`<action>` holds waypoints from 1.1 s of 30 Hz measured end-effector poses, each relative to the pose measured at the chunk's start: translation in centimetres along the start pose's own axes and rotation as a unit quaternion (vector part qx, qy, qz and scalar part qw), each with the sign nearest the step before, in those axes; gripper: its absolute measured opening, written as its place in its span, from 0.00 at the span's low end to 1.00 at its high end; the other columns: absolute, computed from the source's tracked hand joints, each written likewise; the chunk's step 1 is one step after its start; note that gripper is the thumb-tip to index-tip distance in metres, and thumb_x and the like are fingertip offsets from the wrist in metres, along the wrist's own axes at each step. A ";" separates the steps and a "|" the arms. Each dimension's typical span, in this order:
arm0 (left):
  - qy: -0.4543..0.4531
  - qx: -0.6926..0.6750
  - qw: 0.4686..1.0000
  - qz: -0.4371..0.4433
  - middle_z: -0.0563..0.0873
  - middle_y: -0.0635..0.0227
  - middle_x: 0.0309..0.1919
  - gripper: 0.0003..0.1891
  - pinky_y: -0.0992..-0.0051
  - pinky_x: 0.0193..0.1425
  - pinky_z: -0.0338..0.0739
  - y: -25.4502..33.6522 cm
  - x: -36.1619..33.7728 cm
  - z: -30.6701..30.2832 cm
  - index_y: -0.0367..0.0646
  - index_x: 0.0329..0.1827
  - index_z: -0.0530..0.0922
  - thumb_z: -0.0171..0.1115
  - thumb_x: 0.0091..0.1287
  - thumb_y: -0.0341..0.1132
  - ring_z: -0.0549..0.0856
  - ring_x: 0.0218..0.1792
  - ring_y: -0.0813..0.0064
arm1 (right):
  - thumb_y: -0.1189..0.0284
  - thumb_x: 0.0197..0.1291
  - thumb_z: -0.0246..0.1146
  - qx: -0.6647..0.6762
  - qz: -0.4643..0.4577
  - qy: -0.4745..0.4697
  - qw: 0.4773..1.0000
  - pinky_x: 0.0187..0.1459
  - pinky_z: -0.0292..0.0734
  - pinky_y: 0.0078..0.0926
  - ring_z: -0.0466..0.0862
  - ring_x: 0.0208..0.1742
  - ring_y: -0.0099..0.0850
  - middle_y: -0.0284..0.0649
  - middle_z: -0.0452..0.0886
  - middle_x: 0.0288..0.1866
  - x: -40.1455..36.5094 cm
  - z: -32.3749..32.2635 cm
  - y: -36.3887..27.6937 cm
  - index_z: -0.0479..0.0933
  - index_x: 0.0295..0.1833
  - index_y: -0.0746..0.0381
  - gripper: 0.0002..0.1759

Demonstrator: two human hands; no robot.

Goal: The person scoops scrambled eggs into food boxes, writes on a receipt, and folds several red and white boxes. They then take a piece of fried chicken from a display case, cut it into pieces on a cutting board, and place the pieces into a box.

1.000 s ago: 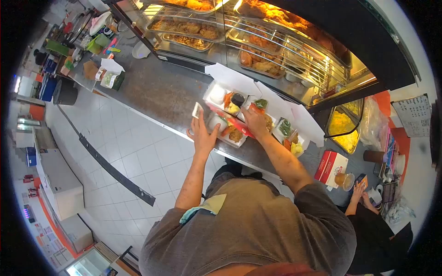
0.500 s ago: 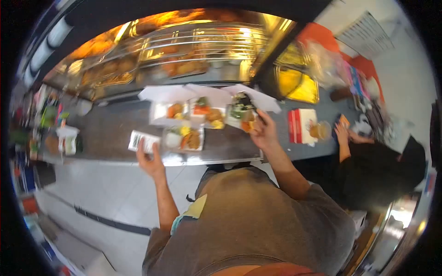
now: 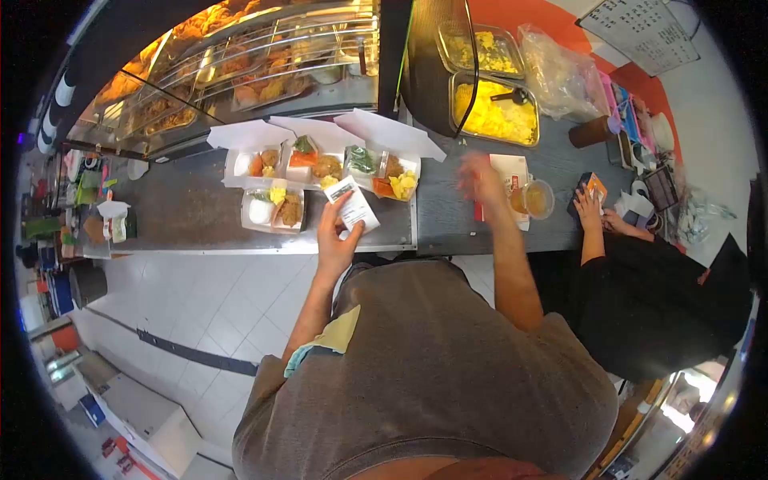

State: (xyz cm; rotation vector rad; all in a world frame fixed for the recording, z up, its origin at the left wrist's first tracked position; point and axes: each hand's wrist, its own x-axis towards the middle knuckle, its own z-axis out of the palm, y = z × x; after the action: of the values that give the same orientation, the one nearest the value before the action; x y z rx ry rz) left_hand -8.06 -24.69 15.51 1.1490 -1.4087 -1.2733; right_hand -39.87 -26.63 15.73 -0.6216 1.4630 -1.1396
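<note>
My left hand point(image 3: 336, 240) holds a white printed paper slip point(image 3: 354, 210) between thumb and fingers, over the counter's front part. My right hand point(image 3: 482, 182) is smeared by motion above a red-and-white box point(image 3: 510, 172); whether its fingers are apart cannot be made out. Left of the slip stands an open food box point(image 3: 274, 226) with rice, egg and brown pieces. Behind it, a row of open boxes point(image 3: 210, 138) with raised lids holds rice, greens, orange pieces and egg.
A lidded cup point(image 3: 538, 200) stands beside the red-and-white box. Behind are metal trays of yellow food point(image 3: 498, 112), one with a black spoon point(image 3: 512, 96). A heated glass display point(image 3: 264, 72) stands at the back left. At right, a co-worker's hands point(image 3: 592, 212) touch an orange-and-black box point(image 3: 590, 190).
My left hand has moved right with the paper slip. My right hand has left the rightmost food box, where a dark utensil was at its fingers, and moved right. The view has turned right.
</note>
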 end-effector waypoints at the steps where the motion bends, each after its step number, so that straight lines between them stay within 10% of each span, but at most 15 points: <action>1: 0.005 -0.030 0.999 -0.027 0.73 0.64 0.52 0.32 0.76 0.50 0.79 -0.5 -0.3 1.0 0.41 0.67 0.69 0.62 0.57 0.16 0.81 0.50 0.73 | 0.58 0.66 0.56 -0.111 0.060 -0.075 0.989 0.26 0.73 0.21 0.83 0.31 0.28 0.37 0.81 0.37 -0.2 0.3 1.6 0.75 0.55 0.60 0.20; 8: -0.102 0.016 0.994 -0.040 0.70 0.64 0.61 0.39 0.72 0.55 0.80 -0.5 -0.3 6.2 0.45 0.73 0.62 0.64 0.56 0.16 0.79 0.57 0.69 | 0.51 0.63 0.58 -0.386 0.159 -0.313 0.853 0.28 0.79 0.31 0.86 0.29 0.30 0.41 0.83 0.27 -5.1 -0.8 4.9 0.82 0.34 0.67 0.26; 11: -0.204 -0.024 0.977 -0.053 0.72 0.60 0.57 0.37 0.74 0.52 0.79 -3.8 0.3 10.8 0.44 0.71 0.64 0.64 0.56 0.18 0.80 0.54 0.69 | 0.56 0.63 0.58 -0.554 0.198 -0.287 0.756 0.31 0.81 0.36 0.87 0.30 0.37 0.45 0.84 0.27 -6.2 -9.3 7.3 0.83 0.30 0.66 0.23; 13: -0.294 0.089 0.945 -0.108 0.73 0.56 0.58 0.37 0.71 0.55 0.76 -7.5 -0.1 13.9 0.45 0.72 0.64 0.64 0.56 0.21 0.79 0.56 0.62 | 0.63 0.61 0.59 -0.665 0.208 -0.089 0.711 0.38 0.81 0.40 0.87 0.36 0.43 0.48 0.86 0.33 -6.0 -17.0 12.5 0.83 0.36 0.65 0.16; 17: -0.339 0.168 0.923 -0.066 0.70 0.48 0.64 0.36 0.65 0.67 0.67 -11.6 -0.4 19.6 0.46 0.72 0.63 0.62 0.58 0.23 0.72 0.63 0.49 | 0.71 0.59 0.60 -0.580 0.022 0.243 0.777 0.49 0.78 0.40 0.85 0.46 0.46 0.51 0.84 0.40 -5.4 -23.9 10.3 0.79 0.48 0.64 0.13; 23: -0.267 0.321 0.904 -0.094 0.66 0.52 0.67 0.36 0.59 0.64 0.72 -13.3 0.3 21.8 0.52 0.72 0.62 0.65 0.59 0.30 0.76 0.59 0.48 | 0.68 0.50 0.68 -0.450 -0.023 0.207 0.868 0.45 0.78 0.46 0.83 0.42 0.52 0.52 0.84 0.35 2.9 -26.1 11.6 0.82 0.35 0.64 0.11; 29: -0.246 0.422 0.871 -0.056 0.62 0.58 0.69 0.31 0.58 0.60 0.74 -10.7 0.4 21.2 0.55 0.66 0.71 0.70 0.57 0.39 0.79 0.53 0.52 | 0.69 0.48 0.70 -0.455 0.001 0.197 0.869 0.28 0.74 0.32 0.80 0.24 0.34 0.43 0.81 0.24 3.9 -26.8 10.5 0.78 0.26 0.67 0.12; 31: -0.239 0.449 0.861 -0.001 0.62 0.59 0.69 0.30 0.58 0.59 0.75 -12.0 0.2 20.6 0.56 0.65 0.73 0.70 0.57 0.41 0.78 0.55 0.54 | 0.67 0.51 0.69 -0.129 -0.154 0.253 0.946 0.23 0.66 0.25 0.74 0.19 0.24 0.35 0.76 0.20 1.8 -26.8 10.5 0.76 0.25 0.63 0.12; 33: -0.229 0.472 0.850 0.052 0.63 0.60 0.69 0.29 0.59 0.57 0.75 -12.4 0.2 20.4 0.57 0.64 0.74 0.69 0.57 0.44 0.76 0.56 0.55 | 0.67 0.56 0.66 -0.119 -0.157 0.303 0.932 0.22 0.65 0.24 0.72 0.18 0.23 0.33 0.74 0.19 -0.8 -26.6 12.6 0.76 0.29 0.62 0.11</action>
State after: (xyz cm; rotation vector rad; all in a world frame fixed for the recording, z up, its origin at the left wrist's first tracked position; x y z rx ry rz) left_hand -27.24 -21.94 1.62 1.3860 -2.5844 -0.7622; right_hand -62.20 -12.87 2.38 -0.7270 2.1064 -1.5002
